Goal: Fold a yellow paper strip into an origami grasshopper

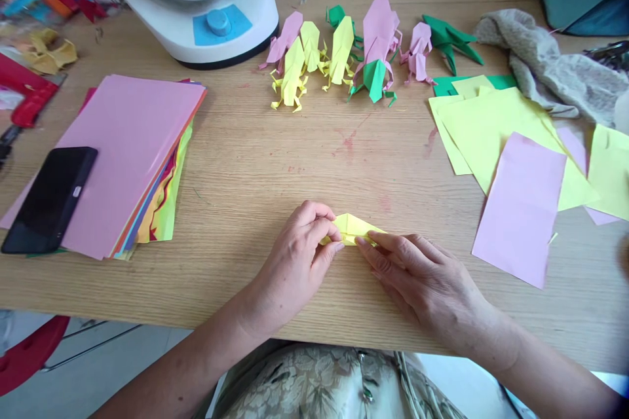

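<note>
A small piece of folded yellow paper [350, 226] lies on the wooden table in front of me, its ends partly hidden by my fingers. My left hand [307, 249] pinches its left end between thumb and fingers. On its right end, the fingers of my right hand [417, 272] press down, closed against the paper. Several finished origami figures stand beyond it: yellow ones [340, 51], pink ones [379, 23] and green ones [448, 41], with thin folded legs.
At left, a black phone [52, 200] rests on a stack of coloured paper [130, 124]. A white fan [221, 19] stands behind. Yellow sheets [506, 124], a pink sheet [523, 209] and a grey cloth [531, 52] lie at right. The table's front edge runs just before my body.
</note>
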The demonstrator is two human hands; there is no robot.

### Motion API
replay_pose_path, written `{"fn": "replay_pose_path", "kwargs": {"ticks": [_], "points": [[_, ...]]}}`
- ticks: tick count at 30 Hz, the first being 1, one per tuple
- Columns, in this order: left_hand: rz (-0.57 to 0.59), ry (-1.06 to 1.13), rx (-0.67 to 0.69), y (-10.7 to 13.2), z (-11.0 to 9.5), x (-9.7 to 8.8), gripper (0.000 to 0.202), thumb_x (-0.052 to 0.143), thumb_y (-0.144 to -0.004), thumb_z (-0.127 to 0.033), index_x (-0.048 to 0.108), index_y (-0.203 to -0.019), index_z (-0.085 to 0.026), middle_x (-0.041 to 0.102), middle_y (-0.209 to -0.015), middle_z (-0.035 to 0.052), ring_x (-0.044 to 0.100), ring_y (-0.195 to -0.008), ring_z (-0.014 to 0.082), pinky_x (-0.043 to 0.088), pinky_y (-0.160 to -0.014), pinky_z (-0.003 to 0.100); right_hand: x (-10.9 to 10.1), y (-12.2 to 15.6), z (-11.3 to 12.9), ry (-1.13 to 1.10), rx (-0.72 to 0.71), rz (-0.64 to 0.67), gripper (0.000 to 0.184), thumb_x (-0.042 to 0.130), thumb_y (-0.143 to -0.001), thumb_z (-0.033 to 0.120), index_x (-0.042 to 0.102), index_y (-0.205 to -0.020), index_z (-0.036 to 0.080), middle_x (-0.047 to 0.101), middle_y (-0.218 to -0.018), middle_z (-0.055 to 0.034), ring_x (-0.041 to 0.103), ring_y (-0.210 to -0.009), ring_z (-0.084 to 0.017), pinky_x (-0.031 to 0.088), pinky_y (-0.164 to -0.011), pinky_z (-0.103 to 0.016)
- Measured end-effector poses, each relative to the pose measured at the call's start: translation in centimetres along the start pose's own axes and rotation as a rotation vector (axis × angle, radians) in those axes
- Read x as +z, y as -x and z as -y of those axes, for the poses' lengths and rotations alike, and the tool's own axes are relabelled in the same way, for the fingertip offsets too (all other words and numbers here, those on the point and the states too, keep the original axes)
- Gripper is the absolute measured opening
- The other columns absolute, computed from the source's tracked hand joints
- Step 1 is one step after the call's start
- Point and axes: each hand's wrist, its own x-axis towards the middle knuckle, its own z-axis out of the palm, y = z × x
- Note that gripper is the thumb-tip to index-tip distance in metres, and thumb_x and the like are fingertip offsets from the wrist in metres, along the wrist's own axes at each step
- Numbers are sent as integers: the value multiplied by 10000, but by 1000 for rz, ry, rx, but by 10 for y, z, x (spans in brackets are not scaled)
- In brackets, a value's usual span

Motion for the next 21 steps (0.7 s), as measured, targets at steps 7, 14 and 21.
{"fn": "replay_pose_path", "kwargs": {"ticks": [7, 14, 21], "points": [[-37, -39, 20, 0, 0, 7, 126, 526, -919, -85, 568, -844, -178, 539, -1102, 67, 568, -1047, 169, 486, -950, 318, -1, -1, 0, 2, 2, 12, 426, 439, -963, 143, 552, -1373, 128, 647, -1198, -151, 614, -937, -248, 553, -792, -390], [-67, -72, 14, -2, -4, 11, 123, 506, -906, -79, 547, -838, -174, 533, -1070, 78, 556, -1033, 191, 495, -932, 344, 1, 0, 1, -8, 2, 18, 440, 431, -963, 141, 530, -1391, 122, 644, -1209, -150, 604, -932, -253, 547, -773, -395], [-60, -76, -19, -5, -4, 13, 152, 511, -864, -39, 511, -799, -177, 525, -1045, 72, 552, -1019, 191, 495, -926, 348, 1, -1, 1, 12, -13, 11, 412, 455, -954, 124, 553, -1350, 69, 637, -1199, -165, 588, -916, -259, 538, -761, -399]]}}
